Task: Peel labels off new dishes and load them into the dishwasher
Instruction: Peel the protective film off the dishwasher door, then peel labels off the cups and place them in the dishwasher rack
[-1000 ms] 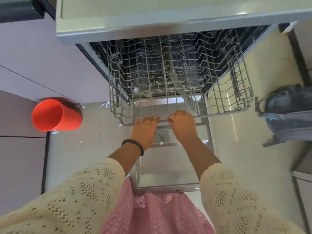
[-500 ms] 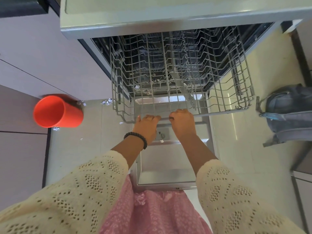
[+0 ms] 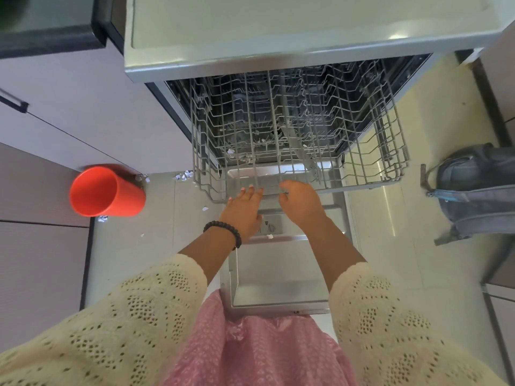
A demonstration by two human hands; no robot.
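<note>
Right now I see the wire rack (image 3: 301, 129), thin grey metal grid w/ prongs, pulled partway out of the dishwasher (image 3: 278, 48) over its lowered steel door (image 3: 278, 277). My left hand (image 3: 243, 210) reaches fwd, fingers straight, tips touching the rack's front rim. My right hand (image 3: 302, 203) curls over that same rim, fingers hooked on the wire. Hands sit close, a small gap btwn them. Smooth orange cup (image 3: 107, 192), round, lies on its side on the glossy floor tiles (image 3: 133, 246), well left of the rack.
</note>
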